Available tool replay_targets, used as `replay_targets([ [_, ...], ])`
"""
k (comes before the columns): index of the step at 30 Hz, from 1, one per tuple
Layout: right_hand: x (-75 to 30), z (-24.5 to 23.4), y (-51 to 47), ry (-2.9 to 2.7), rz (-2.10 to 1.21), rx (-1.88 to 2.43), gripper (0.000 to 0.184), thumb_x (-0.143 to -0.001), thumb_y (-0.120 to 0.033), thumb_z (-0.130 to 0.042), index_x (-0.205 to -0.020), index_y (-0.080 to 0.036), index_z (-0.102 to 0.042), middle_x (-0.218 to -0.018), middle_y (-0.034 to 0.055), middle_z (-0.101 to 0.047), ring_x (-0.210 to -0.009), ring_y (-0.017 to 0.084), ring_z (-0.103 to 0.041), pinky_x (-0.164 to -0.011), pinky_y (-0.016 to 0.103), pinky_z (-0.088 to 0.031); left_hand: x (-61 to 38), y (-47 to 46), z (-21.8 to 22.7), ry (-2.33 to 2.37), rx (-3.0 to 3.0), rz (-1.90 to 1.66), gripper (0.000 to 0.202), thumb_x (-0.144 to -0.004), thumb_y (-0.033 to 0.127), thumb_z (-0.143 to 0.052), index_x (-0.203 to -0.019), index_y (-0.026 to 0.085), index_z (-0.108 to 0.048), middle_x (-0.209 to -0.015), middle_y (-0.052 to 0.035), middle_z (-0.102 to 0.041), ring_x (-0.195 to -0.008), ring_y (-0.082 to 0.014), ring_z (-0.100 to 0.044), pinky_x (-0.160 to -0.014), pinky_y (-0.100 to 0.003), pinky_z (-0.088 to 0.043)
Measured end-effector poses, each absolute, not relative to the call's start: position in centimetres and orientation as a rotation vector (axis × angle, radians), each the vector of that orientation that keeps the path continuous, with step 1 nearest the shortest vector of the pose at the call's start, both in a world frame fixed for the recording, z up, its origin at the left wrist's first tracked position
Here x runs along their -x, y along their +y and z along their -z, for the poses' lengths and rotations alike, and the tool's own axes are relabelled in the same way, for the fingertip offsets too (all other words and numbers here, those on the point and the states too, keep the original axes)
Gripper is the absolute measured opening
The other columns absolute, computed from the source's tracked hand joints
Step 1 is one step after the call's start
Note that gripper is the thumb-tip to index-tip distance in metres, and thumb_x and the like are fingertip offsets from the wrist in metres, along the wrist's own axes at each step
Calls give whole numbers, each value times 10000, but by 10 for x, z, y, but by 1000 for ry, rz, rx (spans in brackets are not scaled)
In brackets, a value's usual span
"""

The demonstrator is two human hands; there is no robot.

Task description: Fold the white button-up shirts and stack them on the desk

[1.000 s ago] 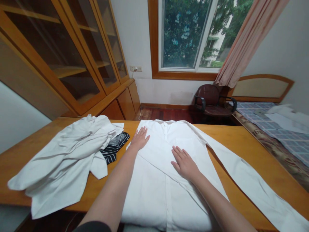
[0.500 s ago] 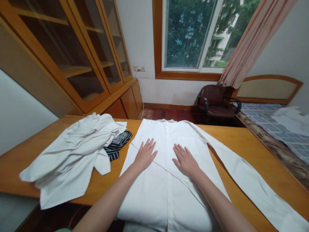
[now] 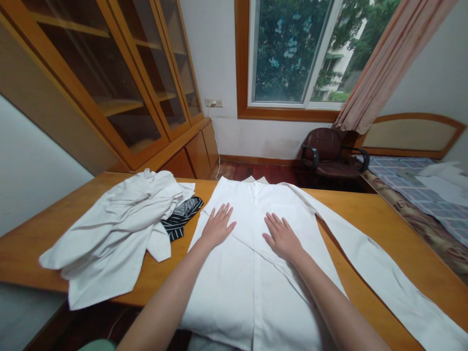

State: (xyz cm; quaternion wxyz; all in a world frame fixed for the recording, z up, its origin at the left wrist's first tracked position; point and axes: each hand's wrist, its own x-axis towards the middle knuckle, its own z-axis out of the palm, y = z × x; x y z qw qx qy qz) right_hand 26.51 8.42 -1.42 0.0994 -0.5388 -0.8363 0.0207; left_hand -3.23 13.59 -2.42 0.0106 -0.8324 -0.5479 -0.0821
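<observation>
Now the left hand [image 3: 216, 229] and right hand [image 3: 283, 239] lie flat on a white shirt [image 3: 226, 292] in the lower middle of the frame. Their fingers are straight, spread a little, and hold nothing. A heap of white cloth [image 3: 109, 229] sits on the table [image 3: 360, 209] at lower left.

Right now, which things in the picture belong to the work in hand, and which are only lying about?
In the work:
white button-front shirt, spread on the wooden table
left hand and right hand, laid flat on it

Lying about, untouched:
crumpled white garment
black-and-white striped cloth
maroon armchair
</observation>
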Motion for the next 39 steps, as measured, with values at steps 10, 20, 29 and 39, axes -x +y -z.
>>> replay_targets([
  [10, -314, 19, 76, -2396, -57, 1608, 539, -1026, -405, -394, -1519, -193, -439, -1594, 103, -399, -1488, 265, -341, -1205, 508, -282, 37, 143, 25, -1773, 2561, 290, 630, -1014, 498, -359, -1578, 218, -315, -1656, -82, -254, -1546, -264, -193, -1259, -541, -133],
  [20, -427, -4, 54, -1969, 345, 1880, 446, -986, -458, -427, -1229, -167, -663, -1334, 179, -614, -1215, 325, -565, -1053, 484, -447, 33, 128, 15, -1723, 2603, 302, 487, -1020, 362, -394, -1491, 269, -471, -1615, -55, -366, -1520, -271, -274, -1244, -576, -170],
  [29, -493, -10, 13, -2015, 247, 2220, 277, -851, -399, -505, -891, -192, -684, -974, 169, -677, -860, 320, -651, -793, 445, -513, 10, 88, 19, -1548, 2723, 380, 484, -1031, 406, -398, -1502, 307, -450, -1614, -34, -375, -1524, -261, -265, -1248, -569, -168],
  [39, -509, -96, 30, -1659, 525, 2295, 262, -907, -396, -434, -763, -275, -617, -814, 142, -671, -577, 281, -573, -534, 408, -368, 10, 75, 15, -1500, 2747, 352, 494, -1035, 418, -394, -1517, 318, -428, -1632, -35, -338, -1530, -272, -247, -1245, -585, -169],
])
